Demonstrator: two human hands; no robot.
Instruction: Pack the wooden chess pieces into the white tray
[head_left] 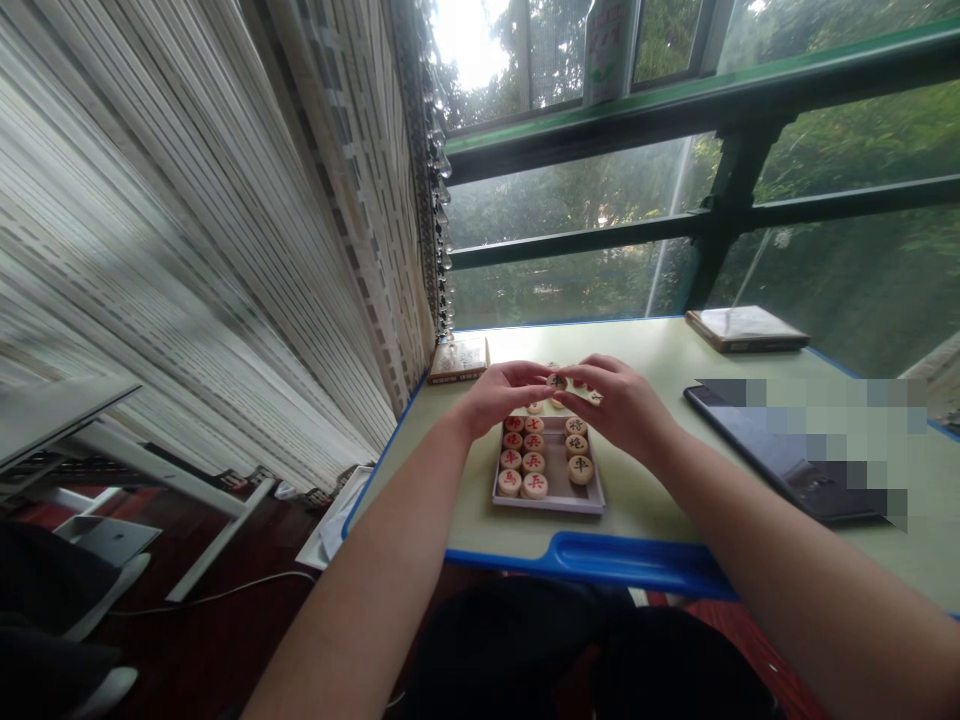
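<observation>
A round wooden Chinese chess piece (557,382) with a black character is between the fingertips of both hands, above the far end of the box. My left hand (499,397) pinches it from the left. From the other side, my right hand (616,402) closes its thumb and fingers on it. Below them lies a shallow open box (553,478). Two columns of red-lettered pieces (533,463) fill its left side, and a few black-lettered pieces (580,470) line its right side. More loose pieces (535,407) lie beyond the box, partly hidden by my fingers.
The pale table (420,480) has a raised blue front edge (637,560). A small box (459,360) sits at its back left, and a flat box (746,328) at the back right. A dark tablet-like device (780,460) lies right. Curtains (330,200) hang left, windows beyond.
</observation>
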